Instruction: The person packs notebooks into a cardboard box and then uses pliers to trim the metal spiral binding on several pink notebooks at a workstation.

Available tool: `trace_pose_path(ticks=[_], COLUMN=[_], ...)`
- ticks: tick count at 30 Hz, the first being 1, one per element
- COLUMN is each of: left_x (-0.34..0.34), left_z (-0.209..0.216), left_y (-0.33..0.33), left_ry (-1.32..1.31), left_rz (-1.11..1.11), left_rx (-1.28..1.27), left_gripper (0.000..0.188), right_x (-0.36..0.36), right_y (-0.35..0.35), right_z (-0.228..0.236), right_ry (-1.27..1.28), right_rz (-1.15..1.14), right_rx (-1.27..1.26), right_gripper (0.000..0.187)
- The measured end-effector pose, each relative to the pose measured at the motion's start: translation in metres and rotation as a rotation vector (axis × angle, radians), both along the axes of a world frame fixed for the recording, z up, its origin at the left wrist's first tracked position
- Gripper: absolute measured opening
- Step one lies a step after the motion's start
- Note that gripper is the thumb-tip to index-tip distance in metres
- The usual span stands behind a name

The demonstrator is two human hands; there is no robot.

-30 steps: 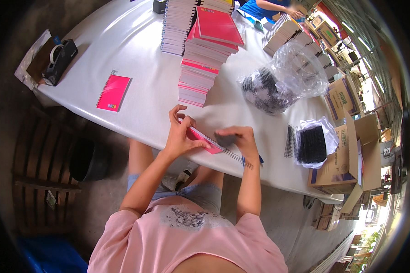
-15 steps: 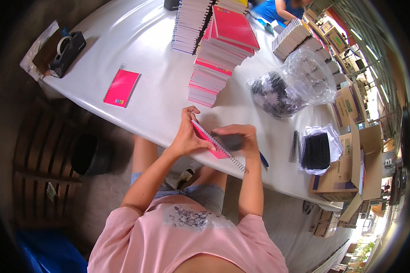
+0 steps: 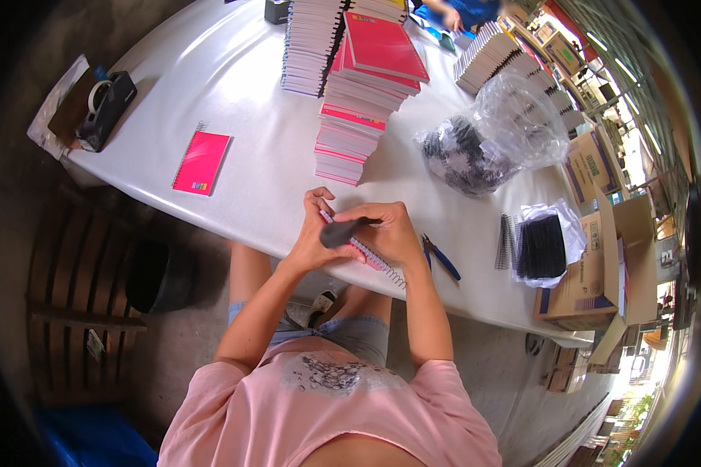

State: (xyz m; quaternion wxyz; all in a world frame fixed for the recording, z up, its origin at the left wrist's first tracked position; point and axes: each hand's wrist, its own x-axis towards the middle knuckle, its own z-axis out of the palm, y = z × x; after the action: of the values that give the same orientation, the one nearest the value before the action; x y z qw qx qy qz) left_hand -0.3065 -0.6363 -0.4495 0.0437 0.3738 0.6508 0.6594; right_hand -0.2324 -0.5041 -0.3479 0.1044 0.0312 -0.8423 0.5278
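At the table's near edge, my left hand (image 3: 310, 243) grips a small pink notebook (image 3: 374, 265), holding it tilted with its spiral edge up. A metal wire coil (image 3: 396, 277) runs along that edge and sticks out past the notebook's lower end. Over the spiral edge bends my right hand (image 3: 389, 232), its fingers curled. A dark, rounded, soft-looking piece (image 3: 338, 234) lies at those fingers, covering part of the notebook; whether it is held or worn over the fingers is unclear. Blue-handled pliers (image 3: 445, 265) lie just right of my right hand.
A tall stack of pink notebooks (image 3: 350, 144) stands ahead. Left lie another pink notebook (image 3: 201, 163) and a tape dispenser (image 3: 107, 109). To the right are a clear bag of black coils (image 3: 463, 156), a black coil bundle (image 3: 540, 245) and an open carton (image 3: 580, 300). Another person (image 3: 463, 14) is beyond.
My right hand has moved left and up along the spiral edge, bringing the dark piece over the notebook's upper part. The pliers now show more fully. The whole view has shifted slightly.
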Motion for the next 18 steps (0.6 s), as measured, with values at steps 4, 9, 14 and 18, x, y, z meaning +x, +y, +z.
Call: trace_pose_path(ticks=[4, 9, 14, 18], left_x=[0.0, -0.001, -0.002, 0.02], left_z=[0.0, -0.004, 0.011, 0.041], left_y=[-0.004, 0.0, -0.011, -0.005], left_ry=[0.162, -0.291, -0.588, -0.537], left_rz=[-0.016, -0.141, -0.084, 0.087], left_rx=[-0.006, 0.191, 0.304, 0.404], left_gripper=[0.1, 0.053, 0.066, 0.082], right_x=[0.002, 0.046, 0.116, 0.136], right_y=[0.024, 0.097, 0.069, 0.018], right_z=[-0.009, -0.032, -0.04, -0.079], right_ry=[-0.124, -0.025, -0.239, -0.476], right_rz=[-0.232, -0.71, -0.958, -0.987], right_rx=[0.227, 0.575, 0.662, 1.011], right_gripper=[0.032, 0.041, 0.053, 0.052])
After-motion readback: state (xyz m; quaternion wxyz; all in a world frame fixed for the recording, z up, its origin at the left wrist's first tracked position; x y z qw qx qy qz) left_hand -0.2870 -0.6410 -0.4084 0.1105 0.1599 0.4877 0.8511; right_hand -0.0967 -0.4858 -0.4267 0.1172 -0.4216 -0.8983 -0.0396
